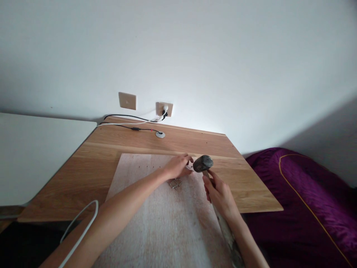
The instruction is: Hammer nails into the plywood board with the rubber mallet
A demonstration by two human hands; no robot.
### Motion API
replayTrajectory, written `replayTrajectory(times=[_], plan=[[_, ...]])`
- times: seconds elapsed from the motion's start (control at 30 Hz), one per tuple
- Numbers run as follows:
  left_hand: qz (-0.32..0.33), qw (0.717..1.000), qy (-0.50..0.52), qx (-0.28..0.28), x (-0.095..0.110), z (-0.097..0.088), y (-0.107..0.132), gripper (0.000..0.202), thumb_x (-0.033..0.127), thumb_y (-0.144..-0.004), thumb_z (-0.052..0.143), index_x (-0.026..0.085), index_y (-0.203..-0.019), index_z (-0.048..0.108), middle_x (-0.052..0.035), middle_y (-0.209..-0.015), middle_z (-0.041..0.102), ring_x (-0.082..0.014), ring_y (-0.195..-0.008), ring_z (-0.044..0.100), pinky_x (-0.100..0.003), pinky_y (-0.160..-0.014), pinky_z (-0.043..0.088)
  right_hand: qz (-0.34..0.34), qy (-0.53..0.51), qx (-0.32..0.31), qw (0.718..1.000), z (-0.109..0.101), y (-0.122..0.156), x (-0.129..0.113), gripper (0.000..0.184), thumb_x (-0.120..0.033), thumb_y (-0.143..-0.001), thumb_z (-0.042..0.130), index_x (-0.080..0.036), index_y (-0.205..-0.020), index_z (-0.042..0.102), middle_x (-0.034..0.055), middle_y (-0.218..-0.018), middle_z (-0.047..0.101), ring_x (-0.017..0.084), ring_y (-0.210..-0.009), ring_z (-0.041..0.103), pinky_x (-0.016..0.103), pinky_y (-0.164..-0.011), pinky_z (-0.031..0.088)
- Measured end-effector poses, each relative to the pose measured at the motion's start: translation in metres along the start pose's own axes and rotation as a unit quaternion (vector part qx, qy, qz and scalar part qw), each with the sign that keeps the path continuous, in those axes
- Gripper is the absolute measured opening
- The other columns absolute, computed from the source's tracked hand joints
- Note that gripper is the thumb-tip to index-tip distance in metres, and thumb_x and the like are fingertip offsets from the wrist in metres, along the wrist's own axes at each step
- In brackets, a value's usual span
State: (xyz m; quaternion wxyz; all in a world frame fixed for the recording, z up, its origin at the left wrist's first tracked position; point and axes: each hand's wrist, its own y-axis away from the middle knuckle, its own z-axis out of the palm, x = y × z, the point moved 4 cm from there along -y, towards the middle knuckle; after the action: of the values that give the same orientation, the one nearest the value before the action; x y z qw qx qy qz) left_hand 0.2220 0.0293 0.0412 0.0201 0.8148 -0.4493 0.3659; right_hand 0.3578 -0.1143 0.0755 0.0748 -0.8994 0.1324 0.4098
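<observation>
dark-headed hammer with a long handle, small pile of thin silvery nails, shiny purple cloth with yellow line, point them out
Dark-headed hammer point(203, 163), head view: its striking end.
Silvery nails point(175, 183), head view: middle of the pile.
Purple cloth point(315, 180), head view: purple surface right of the yellow line.

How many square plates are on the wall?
2. The left plate is above the table's back edge; the right plate has plugs in it. Any behind the table would be hidden.

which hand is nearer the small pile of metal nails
Left. The left hand is just beyond the small pile of metal nails; the right hand, gripping a dark-headed hammer, sits farther right.
</observation>
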Motion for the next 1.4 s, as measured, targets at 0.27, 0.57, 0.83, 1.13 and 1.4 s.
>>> replayTrajectory(times=[0.27, 0.57, 0.83, 1.13, 1.4], plan=[[0.000, 1.000, 0.011, 0.018, -0.002, 0.003, -0.004, 0.003, 0.017, -0.092, 0.074, 0.017, -0.091, 0.076, -0.0072, -0.097, 0.076, -0.0225, -0.092, 0.073, -0.029, -0.082, 0.051, 0.007, 0.072, 0.018, 0.997, 0.000, 0.002, 0.018, 0.061, -0.052, -0.095, 0.041, -0.013, -0.134, 0.067, -0.0036, -0.050, 0.056, 0.024, -0.046, 0.061, 0.033, -0.055, 0.046], [0.000, 1.000, 0.027, 0.007, -0.002, 0.004, -0.004, 0.009, 0.016, -0.095, 0.070, 0.018, -0.094, 0.078, -0.0065, -0.101, 0.078, -0.0211, -0.092, 0.074, -0.028, -0.082, 0.051, 0.007, 0.059, 0.019, 0.998, -0.003, 0.002, 0.012, 0.059, -0.054, -0.095, 0.043, -0.014, -0.130, 0.068, -0.0041, -0.050, 0.057, 0.022, -0.043, 0.060, 0.030, -0.052, 0.045], [-0.034, 0.999, 0.015, -0.014, -0.002, 0.002, -0.003, 0.059, 0.042, -0.074, 0.094, 0.020, -0.122, 0.067, -0.0061, -0.114, 0.066, -0.0235, -0.097, 0.071, -0.032, -0.086, 0.054, -0.036, 0.040, 0.008, 0.999, -0.014, -0.007, -0.023, 0.062, -0.056, -0.098, 0.042, -0.012, -0.136, 0.065, -0.0038, -0.053, 0.060, 0.018, -0.041, 0.058, 0.028, -0.048, 0.043], [-0.004, 1.000, 0.006, -0.005, 0.000, -0.001, 0.001, 0.037, 0.036, -0.086, 0.085, 0.019, -0.115, 0.069, -0.0084, -0.114, 0.067, -0.0235, -0.099, 0.070, -0.031, -0.087, 0.053, -0.020, 0.049, 0.005, 0.999, -0.002, -0.001, -0.012, 0.059, -0.055, -0.097, 0.042, -0.015, -0.133, 0.066, -0.0040, -0.053, 0.059, 0.019, -0.041, 0.059, 0.028, -0.049, 0.044], [-0.003, 1.000, 0.007, 0.009, 0.001, 0.002, -0.002, 0.006, 0.022, -0.095, 0.074, 0.016, -0.094, 0.074, -0.0074, -0.099, 0.075, -0.0228, -0.092, 0.072, -0.029, -0.082, 0.051, 0.011, 0.108, 0.010, 0.994, -0.002, 0.002, 0.012, 0.062, -0.051, -0.097, 0.039, -0.012, -0.136, 0.066, -0.0037, -0.047, 0.055, 0.025, -0.048, 0.065, 0.033, -0.059, 0.045]])
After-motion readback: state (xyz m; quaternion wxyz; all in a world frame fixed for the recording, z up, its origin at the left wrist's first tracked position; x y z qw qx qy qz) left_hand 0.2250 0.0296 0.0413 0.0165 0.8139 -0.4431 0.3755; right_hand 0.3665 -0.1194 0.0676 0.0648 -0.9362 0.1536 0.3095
